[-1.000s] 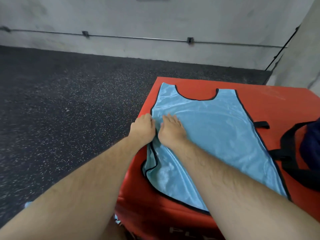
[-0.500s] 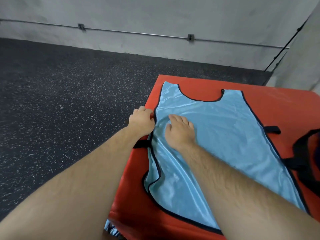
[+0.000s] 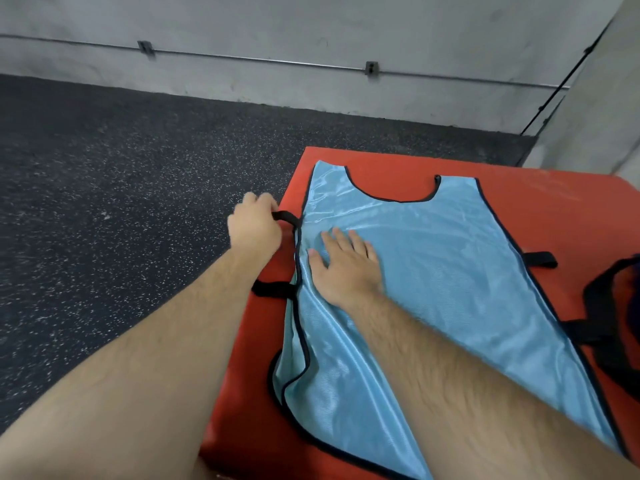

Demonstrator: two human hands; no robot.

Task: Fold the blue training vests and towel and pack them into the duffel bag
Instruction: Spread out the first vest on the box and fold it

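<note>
A light blue training vest (image 3: 433, 271) with black trim lies spread flat on a red padded box (image 3: 381, 161), its neck opening at the far end. My left hand (image 3: 254, 226) pinches a black side strap (image 3: 289, 218) at the vest's left edge, beyond the box's left side. My right hand (image 3: 346, 268) lies flat on the vest near that edge, fingers spread and straight. A second black strap (image 3: 273, 289) sticks out lower on the left, another (image 3: 540, 259) on the right. The dark duffel bag (image 3: 616, 313) with black handles shows at the right edge, mostly cut off.
Dark speckled rubber floor (image 3: 121, 202) lies to the left of the box. A grey concrete wall (image 3: 311, 36) with a thin metal conduit runs across the back, and a concrete pillar (image 3: 595, 116) stands at the far right.
My left hand moved out to the left and pulled a black side strap away from the vest's edge. My right hand shifted right onto the vest and spread flat.
</note>
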